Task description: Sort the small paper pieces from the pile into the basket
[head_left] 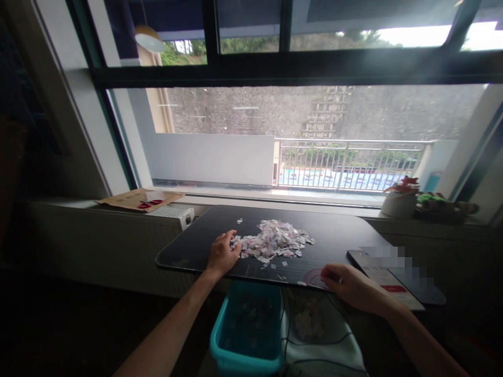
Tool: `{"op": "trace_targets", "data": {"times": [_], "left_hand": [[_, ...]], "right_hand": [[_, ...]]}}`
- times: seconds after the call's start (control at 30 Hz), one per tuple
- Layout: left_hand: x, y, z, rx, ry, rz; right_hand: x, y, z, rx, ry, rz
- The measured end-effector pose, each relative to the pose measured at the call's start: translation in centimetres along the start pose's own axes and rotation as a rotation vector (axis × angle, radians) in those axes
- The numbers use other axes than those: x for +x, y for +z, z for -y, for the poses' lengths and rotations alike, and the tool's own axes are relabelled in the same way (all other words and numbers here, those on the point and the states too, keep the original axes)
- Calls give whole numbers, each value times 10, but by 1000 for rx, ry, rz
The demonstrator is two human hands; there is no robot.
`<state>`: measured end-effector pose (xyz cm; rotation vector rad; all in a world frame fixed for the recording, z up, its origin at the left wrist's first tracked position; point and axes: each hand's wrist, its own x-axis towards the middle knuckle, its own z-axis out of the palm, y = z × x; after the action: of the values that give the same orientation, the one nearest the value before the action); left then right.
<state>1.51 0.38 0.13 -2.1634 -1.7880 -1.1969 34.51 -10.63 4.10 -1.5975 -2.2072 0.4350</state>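
A heap of small whitish paper scraps (277,238) lies on the black tabletop (334,230), with a few loose bits around it. At the heap's left edge is my left hand (225,254), fingers apart and curved toward the scraps. Its fingertips meet the outermost pieces. Over the table's front edge, beside a round red printed mark (312,277), my right hand (341,283) has its fingers curled in. What they hold, if anything, is hidden. Right of that hand lies a flat printed card or booklet (401,296), partly blurred out.
Below the table edge stand a teal plastic bin (220,340) and a pale container (334,356) with dark cords across it. Red-handled scissors (151,203) rest on brown paper (121,199) on the left sill. A white pot (398,204) stands on the right sill, before the window.
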Motion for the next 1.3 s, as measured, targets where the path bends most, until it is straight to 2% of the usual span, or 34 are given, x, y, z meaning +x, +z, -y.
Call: {"op": "trace_targets", "data": {"times": [0.47,0.53,0.6,0.7,0.8,0.97,1.13,1.3], "left_hand": [[1,1,1,-1,-6,-1],[0,1,1,-3,-1,0],[0,1,1,0,2,-1],[-1,2,1,4,3,-8],[-1,2,2,-2,6,-11],[-1,3,2,-13,6,-27],[-2,3,2,-13,5,-21],[-3,3,2,-10,9,-22]], "right_hand": [[20,0,-4,95,-65,128],[21,1,-4,87,-79,114],[24,4,-2,46,-79,42],[32,13,9,-51,-56,-94],[40,27,26,-115,-43,-148],[46,40,44,-78,-139,-64],[50,43,45,-111,-83,-117],[44,52,64,-22,-168,-42]]}}
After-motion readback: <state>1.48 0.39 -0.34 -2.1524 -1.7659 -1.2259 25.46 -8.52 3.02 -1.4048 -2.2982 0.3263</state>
